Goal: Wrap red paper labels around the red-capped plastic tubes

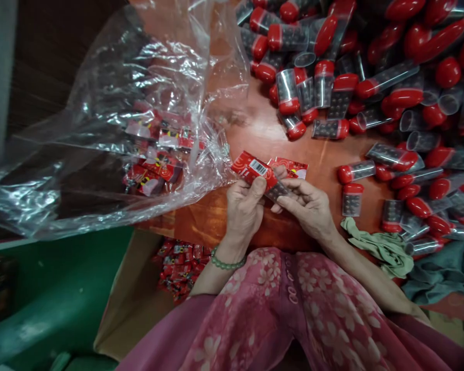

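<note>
Near the table's front edge, my left hand (244, 208) grips a red packet (254, 167) with a white barcode label, thumb on top. A dark, dotted tube part (275, 191) extends from the packet's lower right end. My right hand (307, 203) pinches that end between thumb and fingers. Just behind my fingers, a second red packet (294, 169) with a yellow and white print lies on the table. Whether the tube sits fully inside the packet is hidden by my fingers.
Many clear tubes with red caps (328, 129) cover the right side. A clear plastic bag (170, 62) with red packets (158, 165) spreads at left. Below stands a cardboard box (119, 293) holding red packets. Green cloth (382, 247) lies at the right edge.
</note>
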Motion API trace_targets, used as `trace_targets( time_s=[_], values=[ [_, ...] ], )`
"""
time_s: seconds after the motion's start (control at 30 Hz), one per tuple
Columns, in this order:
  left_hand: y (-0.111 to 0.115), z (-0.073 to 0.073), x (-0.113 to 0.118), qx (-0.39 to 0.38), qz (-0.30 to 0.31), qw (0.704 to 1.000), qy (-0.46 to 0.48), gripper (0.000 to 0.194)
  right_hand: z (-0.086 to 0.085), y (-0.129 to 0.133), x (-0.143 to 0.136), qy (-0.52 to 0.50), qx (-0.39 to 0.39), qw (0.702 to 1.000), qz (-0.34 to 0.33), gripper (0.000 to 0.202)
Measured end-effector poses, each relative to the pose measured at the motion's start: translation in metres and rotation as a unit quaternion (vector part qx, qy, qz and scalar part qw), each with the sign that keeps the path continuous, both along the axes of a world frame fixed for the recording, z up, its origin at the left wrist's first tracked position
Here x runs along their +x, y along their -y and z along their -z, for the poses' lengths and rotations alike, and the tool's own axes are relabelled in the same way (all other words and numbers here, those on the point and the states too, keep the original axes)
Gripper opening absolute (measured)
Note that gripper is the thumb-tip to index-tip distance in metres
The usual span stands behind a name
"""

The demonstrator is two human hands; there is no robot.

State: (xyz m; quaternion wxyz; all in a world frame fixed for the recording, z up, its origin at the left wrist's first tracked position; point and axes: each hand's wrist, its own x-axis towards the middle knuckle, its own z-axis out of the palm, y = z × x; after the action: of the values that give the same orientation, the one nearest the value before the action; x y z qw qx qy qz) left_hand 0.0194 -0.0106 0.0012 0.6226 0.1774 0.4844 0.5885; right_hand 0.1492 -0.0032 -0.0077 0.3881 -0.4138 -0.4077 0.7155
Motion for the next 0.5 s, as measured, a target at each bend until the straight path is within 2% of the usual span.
trace_targets(
  time_s=[0.13,0.3,0.37,0.5],
  values=[
    [0.011,-0.001,0.009,-0.013,0.023,0.999,0.022,0.038,0.0,0.008,0.002,0.018,0.062,0.995,0.069,0.033],
    [0.03,-0.002,0.011,-0.04,0.035,0.998,0.036,0.037,0.003,0.015,0.013,0.057,0.192,0.978,0.049,0.035],
    [0.038,-0.003,0.008,-0.049,0.041,0.997,0.046,0.037,0.007,0.019,0.016,0.096,0.256,0.961,0.039,0.033],
    [0.06,-0.007,-0.004,-0.074,0.043,0.996,0.031,0.036,0.01,0.028,0.01,0.16,0.388,0.908,-0.001,0.024]
  ],
)
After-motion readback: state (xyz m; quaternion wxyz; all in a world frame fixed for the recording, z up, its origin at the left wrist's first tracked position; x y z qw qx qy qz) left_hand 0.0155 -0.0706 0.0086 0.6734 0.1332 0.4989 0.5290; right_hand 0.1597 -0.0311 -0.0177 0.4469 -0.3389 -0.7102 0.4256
